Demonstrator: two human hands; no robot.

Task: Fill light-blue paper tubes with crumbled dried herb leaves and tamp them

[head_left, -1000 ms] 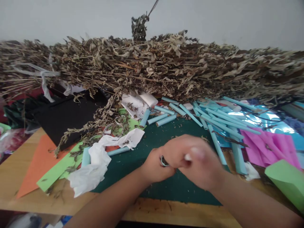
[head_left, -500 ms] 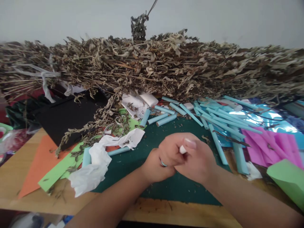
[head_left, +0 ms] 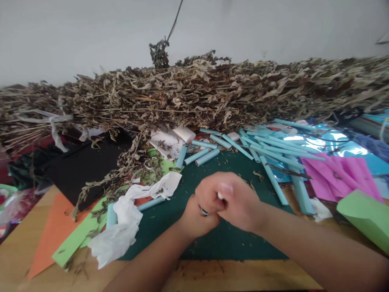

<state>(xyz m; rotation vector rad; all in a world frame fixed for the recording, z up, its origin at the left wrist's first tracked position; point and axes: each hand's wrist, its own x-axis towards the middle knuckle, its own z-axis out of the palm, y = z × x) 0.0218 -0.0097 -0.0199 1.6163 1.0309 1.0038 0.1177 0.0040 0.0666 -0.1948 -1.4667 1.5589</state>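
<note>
My left hand [head_left: 199,219] is closed in a fist over the dark green cutting mat [head_left: 164,235]. Against it presses my right hand [head_left: 232,200], also closed, with its thumb folded over the top. A small white tip [head_left: 221,196] pokes out beside that thumb; most of what it belongs to is hidden in the fists. At the left hand's fingers shows a narrow pale-blue rim [head_left: 203,211], and I cannot tell whether it is part of the same thing. Several light-blue paper tubes [head_left: 208,157] lie just beyond the hands on the mat.
Long bundles of dried leafy stalks [head_left: 182,97] stretch along the wall. To the left are crumpled white tissue [head_left: 127,215], green paper strips [head_left: 71,239], orange paper [head_left: 50,233] and a black sheet [head_left: 82,170]. More blue tubes, pink paper [head_left: 343,176] and green paper [head_left: 364,217] lie right.
The view has shifted, so the scene sits lower and slightly left. My hands remain pressed together, and the right thumb has moved over the white tip, which shows less.
</note>
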